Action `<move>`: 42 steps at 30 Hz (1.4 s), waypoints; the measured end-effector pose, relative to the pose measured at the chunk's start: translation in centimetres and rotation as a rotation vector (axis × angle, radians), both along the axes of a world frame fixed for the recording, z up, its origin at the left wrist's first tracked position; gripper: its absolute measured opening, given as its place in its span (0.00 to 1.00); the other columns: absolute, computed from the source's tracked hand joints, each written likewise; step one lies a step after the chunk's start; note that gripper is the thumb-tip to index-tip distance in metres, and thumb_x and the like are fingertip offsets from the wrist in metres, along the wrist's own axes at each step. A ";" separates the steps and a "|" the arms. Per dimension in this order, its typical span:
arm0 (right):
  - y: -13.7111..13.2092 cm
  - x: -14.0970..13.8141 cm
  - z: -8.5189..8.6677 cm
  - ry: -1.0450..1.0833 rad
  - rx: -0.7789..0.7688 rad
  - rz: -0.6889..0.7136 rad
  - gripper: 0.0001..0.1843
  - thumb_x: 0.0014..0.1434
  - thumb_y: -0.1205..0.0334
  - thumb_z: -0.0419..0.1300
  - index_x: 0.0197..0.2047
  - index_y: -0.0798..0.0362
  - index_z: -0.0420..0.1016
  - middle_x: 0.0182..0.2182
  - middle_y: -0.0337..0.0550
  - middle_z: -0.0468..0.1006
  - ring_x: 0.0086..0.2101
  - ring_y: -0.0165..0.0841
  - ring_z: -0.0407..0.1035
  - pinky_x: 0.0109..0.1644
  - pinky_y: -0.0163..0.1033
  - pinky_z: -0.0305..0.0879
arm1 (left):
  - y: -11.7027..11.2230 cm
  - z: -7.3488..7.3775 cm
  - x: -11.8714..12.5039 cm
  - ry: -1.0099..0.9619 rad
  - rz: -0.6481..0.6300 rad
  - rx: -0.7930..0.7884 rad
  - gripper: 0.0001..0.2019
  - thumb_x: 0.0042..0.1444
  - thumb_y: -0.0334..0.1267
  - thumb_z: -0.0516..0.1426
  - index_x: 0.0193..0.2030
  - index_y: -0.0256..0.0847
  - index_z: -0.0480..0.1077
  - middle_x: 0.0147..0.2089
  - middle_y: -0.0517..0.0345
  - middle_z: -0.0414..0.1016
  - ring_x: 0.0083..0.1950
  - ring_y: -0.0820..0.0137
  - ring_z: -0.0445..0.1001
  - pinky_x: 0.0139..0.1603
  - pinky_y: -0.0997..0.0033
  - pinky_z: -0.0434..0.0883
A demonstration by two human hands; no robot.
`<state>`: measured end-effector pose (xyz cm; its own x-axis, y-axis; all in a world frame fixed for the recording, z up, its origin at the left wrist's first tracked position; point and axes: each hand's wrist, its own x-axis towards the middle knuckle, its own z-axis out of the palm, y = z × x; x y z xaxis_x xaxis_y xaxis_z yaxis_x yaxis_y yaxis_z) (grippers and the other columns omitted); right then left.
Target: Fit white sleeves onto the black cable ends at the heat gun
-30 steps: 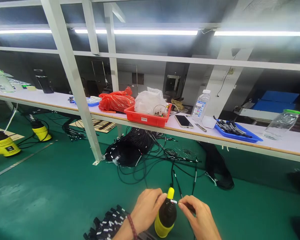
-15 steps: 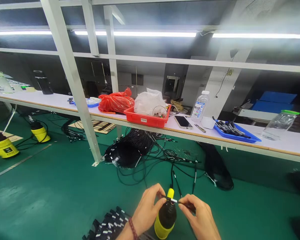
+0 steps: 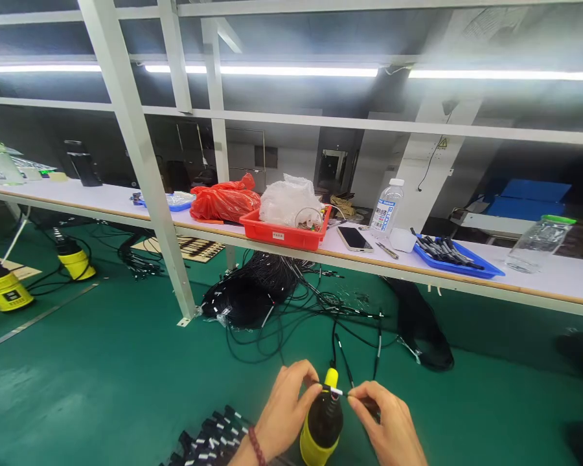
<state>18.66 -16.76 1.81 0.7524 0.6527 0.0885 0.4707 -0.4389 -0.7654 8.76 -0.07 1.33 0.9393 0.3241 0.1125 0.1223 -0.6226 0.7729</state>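
My left hand (image 3: 291, 396), with a dark red bead bracelet on its wrist, pinches one end of a thin black cable (image 3: 324, 388). My right hand (image 3: 386, 417) pinches the same cable farther right, between thumb and forefinger. Stretched between the two hands, the cable carries a short white sleeve (image 3: 337, 391). Directly below it a yellow and black heat gun (image 3: 320, 430) stands with its nozzle pointing up. The gap between nozzle and cable is hard to judge. At the lower left, beside my left forearm, lies a pile of black cable ends with white bands (image 3: 214, 437).
Across the back runs a long bench (image 3: 408, 270) with a red tray (image 3: 282, 234), a phone (image 3: 354, 239), a water bottle (image 3: 386, 210), a blue tray (image 3: 459, 262) of black pieces and a jar (image 3: 539, 246). Black cable bundles (image 3: 252, 291) lie beneath. A metal post (image 3: 146, 162) rises at left.
Both hands stay almost in place, holding the cable over the heat gun nozzle. The view has shifted very slightly.
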 end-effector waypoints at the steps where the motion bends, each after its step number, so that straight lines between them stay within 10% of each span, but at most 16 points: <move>1: 0.0 0.0 0.0 0.001 0.006 0.001 0.16 0.61 0.51 0.51 0.30 0.50 0.72 0.28 0.42 0.77 0.31 0.35 0.73 0.35 0.34 0.66 | 0.0 0.0 0.0 -0.009 -0.008 -0.008 0.06 0.64 0.39 0.49 0.38 0.43 0.64 0.40 0.60 0.71 0.43 0.67 0.67 0.47 0.68 0.63; 9: -0.3 -0.1 -0.3 -0.052 -0.147 -0.007 0.24 0.63 0.45 0.45 0.23 0.50 0.64 0.21 0.39 0.70 0.24 0.33 0.63 0.26 0.34 0.56 | -0.1 -0.5 0.5 0.095 0.036 0.108 0.20 0.68 0.45 0.41 0.27 0.42 0.60 0.28 0.61 0.67 0.38 0.65 0.65 0.49 0.64 0.61; 17: 0.0 0.0 -0.7 -0.001 0.015 0.027 0.19 0.62 0.46 0.48 0.28 0.50 0.65 0.26 0.39 0.72 0.27 0.33 0.66 0.32 0.33 0.60 | 0.2 -0.4 0.0 -0.035 -0.049 -0.003 0.07 0.65 0.41 0.48 0.37 0.43 0.62 0.40 0.62 0.69 0.44 0.68 0.65 0.52 0.67 0.59; 24: -0.1 -0.6 -0.3 0.013 -0.107 0.031 0.26 0.63 0.43 0.43 0.23 0.50 0.64 0.19 0.37 0.65 0.22 0.31 0.58 0.24 0.34 0.50 | 0.1 -0.9 0.3 0.107 0.066 0.114 0.22 0.68 0.47 0.39 0.24 0.42 0.59 0.27 0.61 0.66 0.36 0.66 0.65 0.44 0.67 0.61; 33: 0.1 0.7 -1.8 -0.037 0.023 -0.100 0.24 0.62 0.41 0.43 0.30 0.50 0.69 0.26 0.40 0.74 0.28 0.34 0.68 0.32 0.35 0.63 | 0.3 -0.8 0.3 -0.096 -0.028 0.049 0.09 0.67 0.41 0.44 0.39 0.44 0.63 0.41 0.61 0.70 0.46 0.68 0.66 0.54 0.67 0.59; 37: -1.9 3.3 -4.4 -0.182 0.012 -0.448 0.41 0.58 0.36 0.40 0.54 0.65 0.66 0.51 0.64 0.71 0.51 0.51 0.66 0.54 0.51 0.62 | 2.7 -3.3 0.7 0.151 0.054 0.231 0.09 0.67 0.36 0.44 0.49 0.45 0.61 0.50 0.58 0.69 0.55 0.69 0.64 0.58 0.66 0.58; 42: -5.4 5.1 -7.8 -0.093 -0.214 -0.596 0.55 0.52 0.33 0.38 0.61 0.79 0.54 0.56 0.76 0.63 0.58 0.60 0.55 0.57 0.61 0.58 | 6.7 -10.1 -0.9 0.588 0.020 0.317 0.16 0.52 0.23 0.52 0.46 0.42 0.67 0.51 0.51 0.72 0.58 0.61 0.66 0.58 0.58 0.59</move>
<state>23.77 -22.18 -5.98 0.9872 0.1346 0.0854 0.1588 -0.7844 -0.5996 7.88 6.62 -8.76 0.8674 0.3774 -0.3244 0.4813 -0.8019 0.3541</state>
